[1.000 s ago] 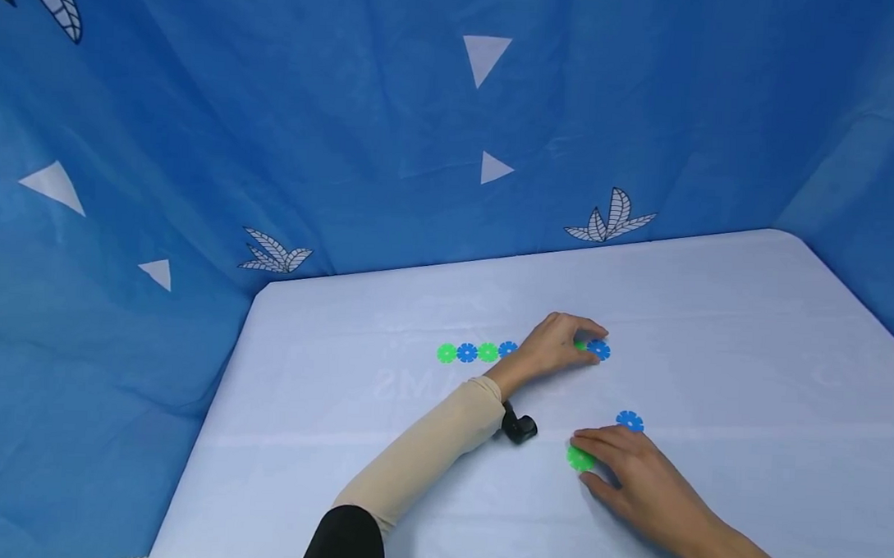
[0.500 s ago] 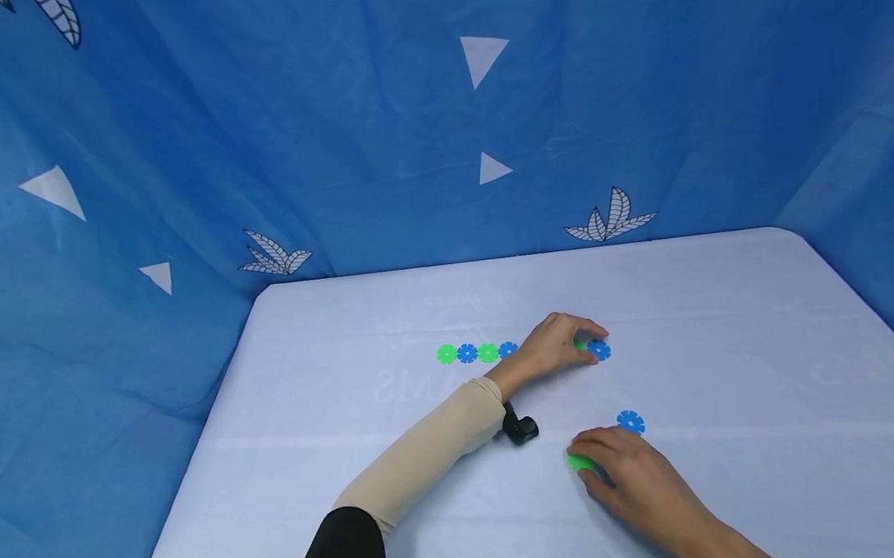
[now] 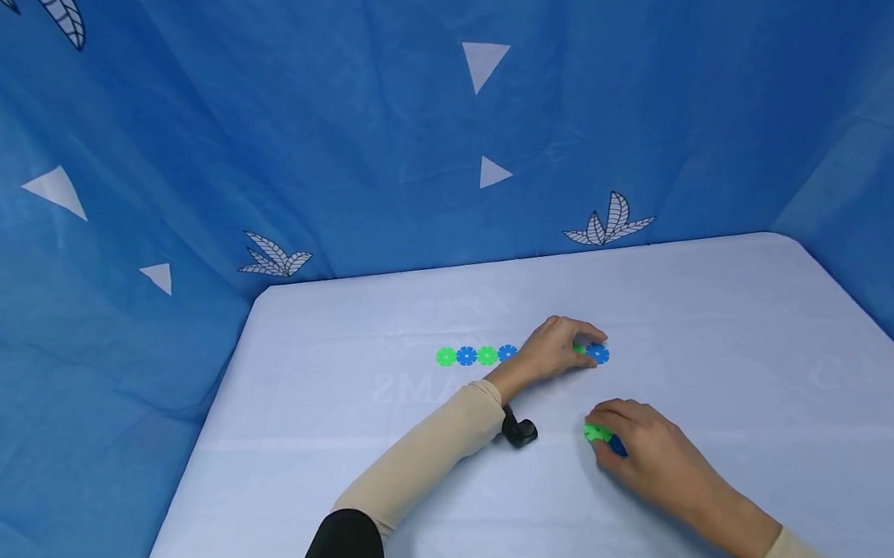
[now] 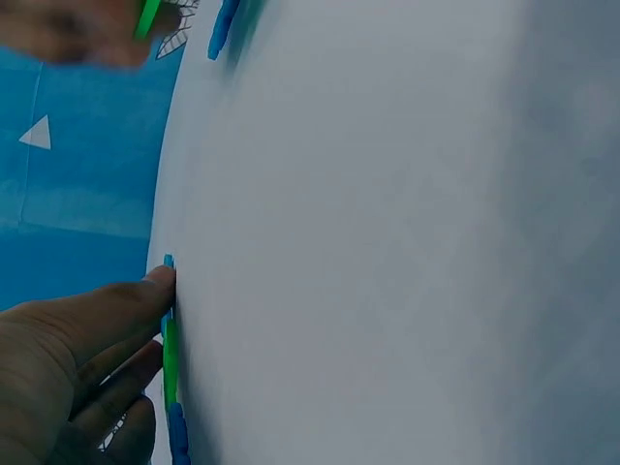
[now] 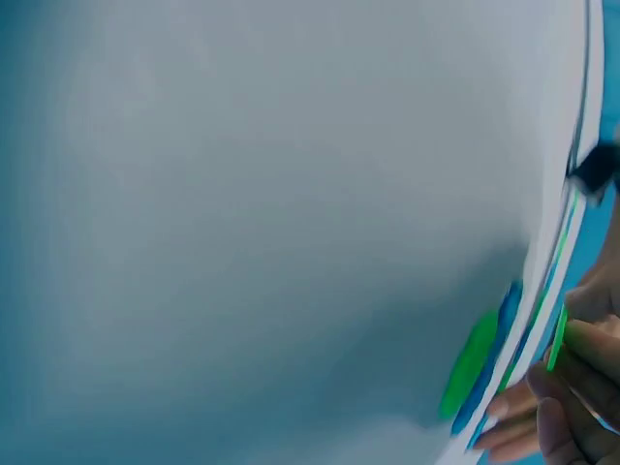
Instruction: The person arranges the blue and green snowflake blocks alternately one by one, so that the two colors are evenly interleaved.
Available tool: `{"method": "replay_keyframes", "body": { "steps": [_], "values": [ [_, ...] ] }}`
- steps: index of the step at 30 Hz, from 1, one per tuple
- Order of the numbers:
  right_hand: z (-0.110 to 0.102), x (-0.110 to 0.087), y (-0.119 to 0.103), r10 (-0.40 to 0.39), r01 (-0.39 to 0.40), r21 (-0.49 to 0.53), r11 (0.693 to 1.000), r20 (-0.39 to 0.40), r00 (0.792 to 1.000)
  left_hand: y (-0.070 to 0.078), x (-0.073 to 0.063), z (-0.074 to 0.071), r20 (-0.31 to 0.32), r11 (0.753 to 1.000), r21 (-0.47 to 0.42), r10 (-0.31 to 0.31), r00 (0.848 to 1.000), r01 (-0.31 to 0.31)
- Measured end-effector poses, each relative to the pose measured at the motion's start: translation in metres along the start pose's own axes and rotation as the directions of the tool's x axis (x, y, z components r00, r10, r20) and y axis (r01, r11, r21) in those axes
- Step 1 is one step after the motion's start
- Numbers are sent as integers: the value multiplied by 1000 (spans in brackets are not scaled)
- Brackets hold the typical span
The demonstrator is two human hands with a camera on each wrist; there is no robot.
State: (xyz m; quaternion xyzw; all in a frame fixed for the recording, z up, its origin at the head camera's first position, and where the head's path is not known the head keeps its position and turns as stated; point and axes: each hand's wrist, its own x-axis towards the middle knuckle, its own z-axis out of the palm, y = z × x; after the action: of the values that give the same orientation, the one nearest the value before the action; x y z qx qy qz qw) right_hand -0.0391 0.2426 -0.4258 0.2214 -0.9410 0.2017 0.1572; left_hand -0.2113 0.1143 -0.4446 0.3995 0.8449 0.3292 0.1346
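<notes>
A row of green and blue notched interlocking discs (image 3: 487, 356) lies mid-table, its middle covered by my left wrist. My left hand (image 3: 551, 348) holds the row's right end, with thumb and finger on opposite sides of the end blue disc (image 3: 600, 354). Closer to me, my right hand (image 3: 655, 450) pinches a green disc (image 3: 595, 432) just above the table. Partly hidden under that hand is a loose blue disc (image 3: 618, 446). In the right wrist view another green disc (image 5: 470, 366) lies beside the blue one.
A black device (image 3: 520, 430) is strapped at the left wrist. The white tabletop (image 3: 302, 405) ends at the back against a blue curtain (image 3: 392, 146) with white printed shapes.
My right hand has lifted the green disc and moved slightly right and away from me, now above the loose blue disc. The left hand stays put on the row.
</notes>
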Motion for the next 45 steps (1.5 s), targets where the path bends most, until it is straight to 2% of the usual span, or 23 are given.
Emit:
{"method": "replay_keyframes", "body": {
  "steps": [3,6,9,12,22,30,45],
  "values": [
    [-5,7,11,113,-114,5,993,44,993,-2,0,1,4,1000,-3,10,1000,-10],
    [-9,14,22,220,-222,14,975,77,972,-2,1,1,4,1000,-7,21,1000,-21],
    [-10,20,33,293,-296,27,955,85,952,-3,1,1,2,1000,0,26,1000,-26],
    [-9,24,42,328,-331,29,943,77,941,-3,2,1,2,1000,5,28,1000,-28],
    [-5,41,64,297,-295,-36,955,65,953,-4,2,1,-1,999,-10,33,999,-33],
    [-4,49,74,349,-343,-77,936,105,931,-3,2,1,7,1000,-4,29,1000,-29],
    [3,51,80,373,-362,-98,927,138,918,-3,2,1,9,1000,11,28,1000,-28]
  ]
}}
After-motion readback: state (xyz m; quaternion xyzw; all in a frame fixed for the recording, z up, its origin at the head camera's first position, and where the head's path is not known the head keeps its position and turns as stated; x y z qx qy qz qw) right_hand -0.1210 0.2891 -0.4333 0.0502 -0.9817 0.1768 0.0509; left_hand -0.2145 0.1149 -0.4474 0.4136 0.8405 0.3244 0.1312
